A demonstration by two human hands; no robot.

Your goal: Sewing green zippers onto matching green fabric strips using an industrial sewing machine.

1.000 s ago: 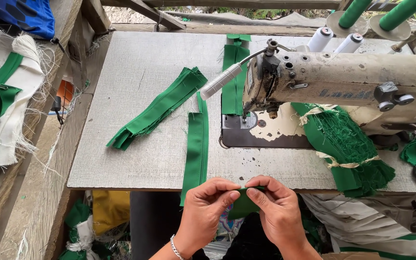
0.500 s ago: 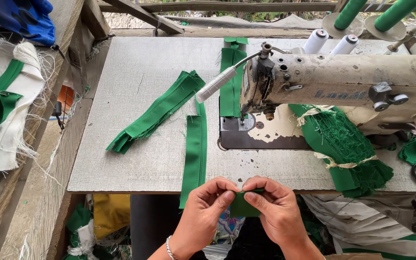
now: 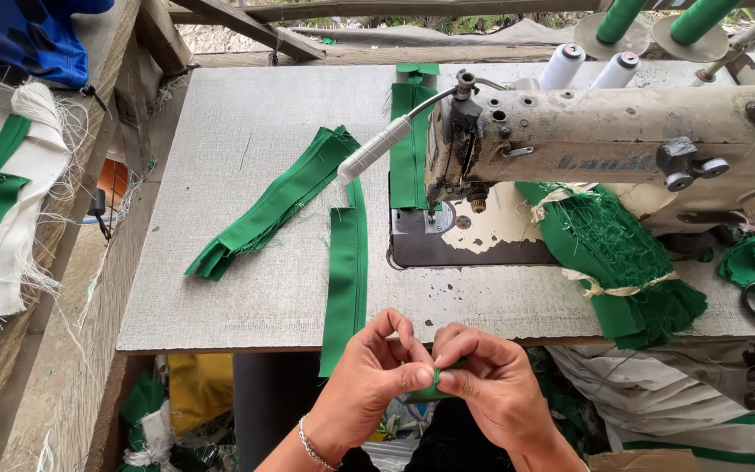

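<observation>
Your left hand (image 3: pixel 369 385) and right hand (image 3: pixel 491 389) meet just below the table edge (image 3: pixel 246 336), fingertips pinched tight on a small green fabric piece (image 3: pixel 434 391) held between them. A long green strip (image 3: pixel 345 280) hangs over the edge just beside your left hand; the sewing machine (image 3: pixel 605 140) sits beyond.

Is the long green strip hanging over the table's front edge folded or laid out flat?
Laid out flat: the long green strip lies straight on the table, its lower end drooping past the front edge.

Left hand (image 3: pixel 369 385) and right hand (image 3: pixel 491 385) meet, fingertips seemingly pinched together.
</observation>
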